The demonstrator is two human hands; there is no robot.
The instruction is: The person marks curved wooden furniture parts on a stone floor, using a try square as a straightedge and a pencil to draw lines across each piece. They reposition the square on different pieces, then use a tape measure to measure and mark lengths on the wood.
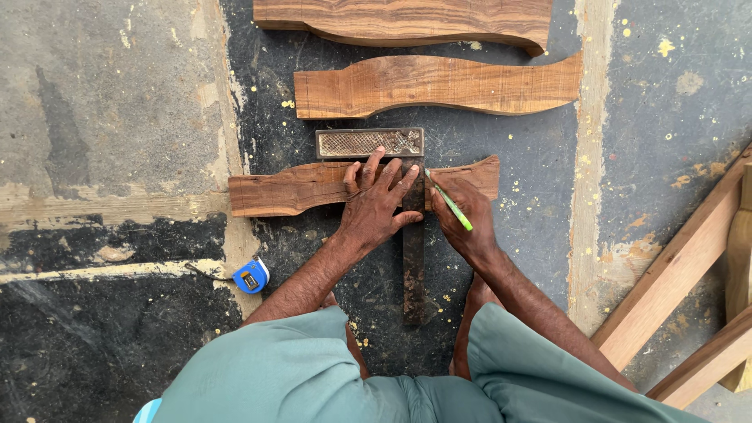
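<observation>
Head view: L hand [378, 197] spread flat, pinning the square [413, 235] on the wood piece [298, 188]; nothing gripped. R hand [462, 215] closed round a green pencil [450, 201], tip at the square's edge, just right of L hand. Wood's long axis runs left-right under both hands, on the floor [117, 117]; brown, wavy-edged.

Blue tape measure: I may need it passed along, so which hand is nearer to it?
Left. The left hand presses the try square, right of the tape measure; the right hand lies farther right.
</observation>
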